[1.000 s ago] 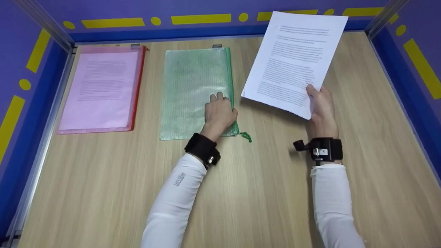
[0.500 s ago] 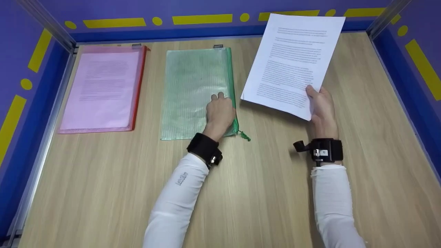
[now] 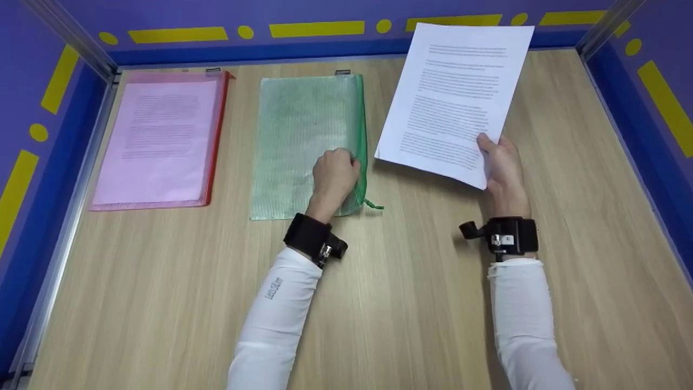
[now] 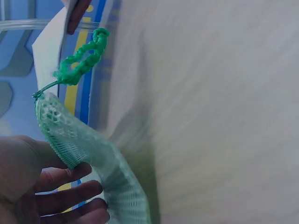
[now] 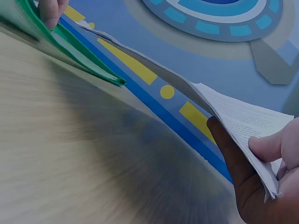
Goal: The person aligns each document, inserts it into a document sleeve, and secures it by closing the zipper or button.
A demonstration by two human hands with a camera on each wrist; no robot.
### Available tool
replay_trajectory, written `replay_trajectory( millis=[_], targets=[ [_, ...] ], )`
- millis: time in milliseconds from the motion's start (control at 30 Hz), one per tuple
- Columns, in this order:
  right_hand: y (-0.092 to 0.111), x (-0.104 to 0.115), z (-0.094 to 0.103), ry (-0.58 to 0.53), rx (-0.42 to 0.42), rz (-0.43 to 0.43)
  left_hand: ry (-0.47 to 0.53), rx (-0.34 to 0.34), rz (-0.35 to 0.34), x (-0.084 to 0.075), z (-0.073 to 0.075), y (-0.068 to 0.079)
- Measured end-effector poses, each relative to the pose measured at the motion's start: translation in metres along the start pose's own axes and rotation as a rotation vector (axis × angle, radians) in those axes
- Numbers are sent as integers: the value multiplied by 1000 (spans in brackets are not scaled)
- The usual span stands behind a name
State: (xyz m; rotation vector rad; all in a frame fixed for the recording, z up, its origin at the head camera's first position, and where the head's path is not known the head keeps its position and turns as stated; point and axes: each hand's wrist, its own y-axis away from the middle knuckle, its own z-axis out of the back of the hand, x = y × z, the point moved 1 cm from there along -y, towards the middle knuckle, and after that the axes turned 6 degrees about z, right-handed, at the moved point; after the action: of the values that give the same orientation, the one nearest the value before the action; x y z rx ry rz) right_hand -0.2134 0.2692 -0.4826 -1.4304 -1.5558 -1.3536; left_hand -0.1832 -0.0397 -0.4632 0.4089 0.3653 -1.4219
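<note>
A green mesh zip pouch (image 3: 303,119) lies on the table, its zip side on the right. My left hand (image 3: 334,173) grips that edge near the lower corner, with the thumb on the right side. In the left wrist view the pouch's edge (image 4: 93,144) bows up off the table between thumb and fingers, a knotted green cord (image 4: 84,63) at its corner. The right wrist view shows the green rim (image 5: 86,58) raised and parted. My right hand (image 3: 506,168) holds a stack of printed paper (image 3: 452,103) by its lower right corner, thumb on top, tilted above the table.
A pink zip pouch (image 3: 157,141) with printed paper inside lies at the left of the wooden table (image 3: 406,303). Blue and purple walls with yellow marks (image 3: 316,28) stand along the back and both sides.
My left hand has shifted slightly left, drawing the green pouch's zip edge up and inward. Its cord has moved left too. The paper in my right hand has drifted a little left.
</note>
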Motion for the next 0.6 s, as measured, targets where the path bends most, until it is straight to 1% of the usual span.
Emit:
replay_trajectory(
  millis=[167,333,500,600],
  targets=[
    [2,2,-3,5,9,-8,114,-17,36,8,6,3],
    [3,2,-5,29,52,7,203,-50,57,18,9,6],
    [6,2,-8,55,51,-2,250,-76,76,29,9,11],
    [7,3,-11,67,68,10,262,-87,90,34,8,14]
  ],
)
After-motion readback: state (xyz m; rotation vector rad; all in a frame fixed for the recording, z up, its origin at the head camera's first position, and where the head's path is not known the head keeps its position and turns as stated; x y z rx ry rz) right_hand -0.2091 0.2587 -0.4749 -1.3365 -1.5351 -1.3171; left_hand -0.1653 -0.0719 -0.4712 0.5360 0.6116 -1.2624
